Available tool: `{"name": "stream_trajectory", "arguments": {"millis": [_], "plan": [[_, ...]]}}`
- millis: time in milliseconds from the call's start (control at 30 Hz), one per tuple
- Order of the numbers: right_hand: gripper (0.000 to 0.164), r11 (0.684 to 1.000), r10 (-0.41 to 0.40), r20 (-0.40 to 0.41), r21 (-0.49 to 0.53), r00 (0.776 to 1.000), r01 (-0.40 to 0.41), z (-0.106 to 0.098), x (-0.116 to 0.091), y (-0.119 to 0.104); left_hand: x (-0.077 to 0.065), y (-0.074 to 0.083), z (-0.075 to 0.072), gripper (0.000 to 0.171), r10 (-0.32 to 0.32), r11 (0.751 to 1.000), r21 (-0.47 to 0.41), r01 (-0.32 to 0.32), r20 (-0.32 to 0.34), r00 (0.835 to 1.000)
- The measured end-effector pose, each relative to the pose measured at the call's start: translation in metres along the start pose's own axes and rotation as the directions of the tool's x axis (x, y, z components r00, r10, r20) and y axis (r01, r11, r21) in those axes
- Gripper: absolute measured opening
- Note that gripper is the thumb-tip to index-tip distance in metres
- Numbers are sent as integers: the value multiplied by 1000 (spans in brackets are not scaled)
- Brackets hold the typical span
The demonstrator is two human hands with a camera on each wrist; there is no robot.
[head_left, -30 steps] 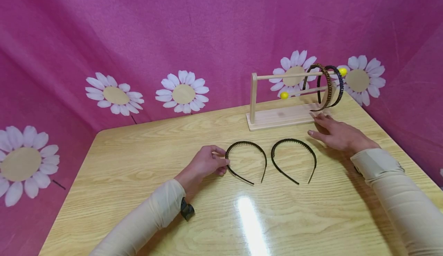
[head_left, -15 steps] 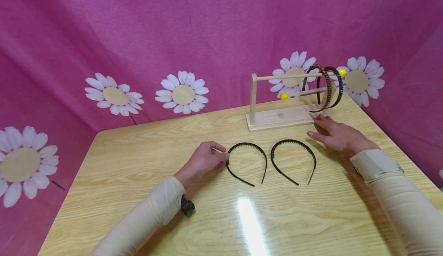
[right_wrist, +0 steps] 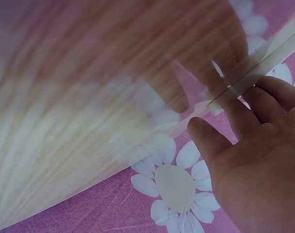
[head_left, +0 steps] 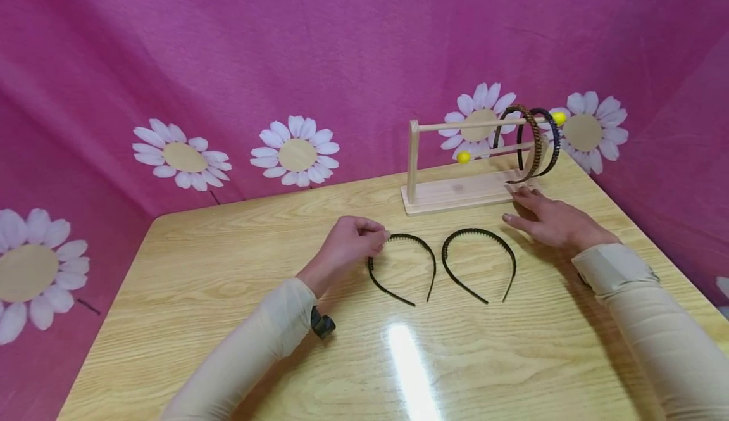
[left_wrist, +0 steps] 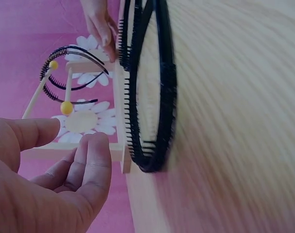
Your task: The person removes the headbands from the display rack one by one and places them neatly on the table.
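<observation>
Two black toothed headbands lie side by side on the table, a left one [head_left: 434, 257] and a right one [head_left: 479, 230]. My left hand [head_left: 353, 244] hovers over the upper left edge of the left headband. In the left wrist view a gap shows between that hand's thumb and fingers [left_wrist: 96, 160], with nothing held. My right hand [head_left: 549, 221] stretches toward the wooden stand [head_left: 461, 192], its fingertips at the front right edge of the base. A brown braided headband [head_left: 538, 149] and a dark, shiny headband [head_left: 557, 145] hang from the stand's upper rod.
The light wood table [head_left: 273, 358] carries a bright glare streak near its front. Yellow balls cap the stand's rods, one on the lower rod [head_left: 464, 157]. A pink curtain [head_left: 353, 41] with white daisies closes off the back and sides.
My left hand has left the left headband's side and risen up and right toward its top. The headband stays about where it was. My right hand has hardly moved.
</observation>
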State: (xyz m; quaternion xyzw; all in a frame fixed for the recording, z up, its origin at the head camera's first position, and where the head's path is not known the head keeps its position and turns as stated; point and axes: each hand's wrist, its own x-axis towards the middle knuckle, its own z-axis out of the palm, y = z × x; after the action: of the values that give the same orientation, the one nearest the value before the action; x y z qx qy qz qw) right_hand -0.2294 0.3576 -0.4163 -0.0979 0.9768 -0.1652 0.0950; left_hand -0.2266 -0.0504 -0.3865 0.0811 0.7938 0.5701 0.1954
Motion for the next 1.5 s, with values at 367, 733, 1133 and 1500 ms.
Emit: {"name": "stream_trajectory", "arguments": {"millis": [367,733,1133,1500], "plan": [[85,1000,-3,-6,8,1000,3,-2,1,-1,13,21,16,34,62,996,-62,-62,0,998],[85,1000,17,0,5,1000,-17,-6,1,-1,30,42,43,28,132,973,-188,-130,-3,991],[87,999,24,-10,29,1000,-24,-5,1,-3,47,65,76,30,204,967,-152,-206,-32,978],[84,999,38,-13,12,999,-38,-3,1,-4,61,75,101,31,240,961,-135,-241,-27,970]]}}
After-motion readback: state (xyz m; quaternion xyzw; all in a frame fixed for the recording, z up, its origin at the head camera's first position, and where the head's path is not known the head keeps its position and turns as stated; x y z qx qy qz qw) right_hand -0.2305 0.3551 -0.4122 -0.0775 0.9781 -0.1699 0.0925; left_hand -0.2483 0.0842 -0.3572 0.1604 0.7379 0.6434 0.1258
